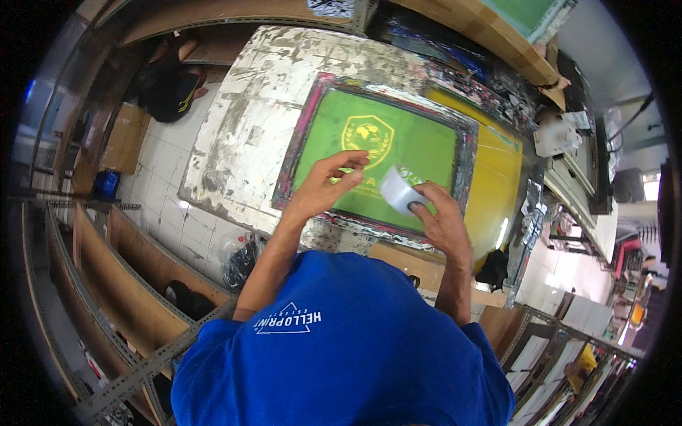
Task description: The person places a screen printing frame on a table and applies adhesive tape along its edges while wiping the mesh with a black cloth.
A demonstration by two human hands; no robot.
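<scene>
A silk-screen frame [303,133] with a green coated mesh [426,135] lies flat on the worktable in front of me. The mesh bears a yellow shield crest [367,135] with lettering under it, partly covered by my hands. My right hand [439,213] grips a roll of whitish tape [400,192] above the lower middle of the mesh, thumb and fingers on its right side. To its left, my left hand [328,183] hovers over the mesh's lower left, fingers bent and apart from the thumb, with nothing visible between them.
The worktable [234,106] has a worn, paint-stained white top. A yellow screen [504,170] lies partly under the green one's right side. Wooden shelves [117,284] stand at the left. Another person in dark clothes [165,89] is low down at the far left, near a cardboard box [126,138].
</scene>
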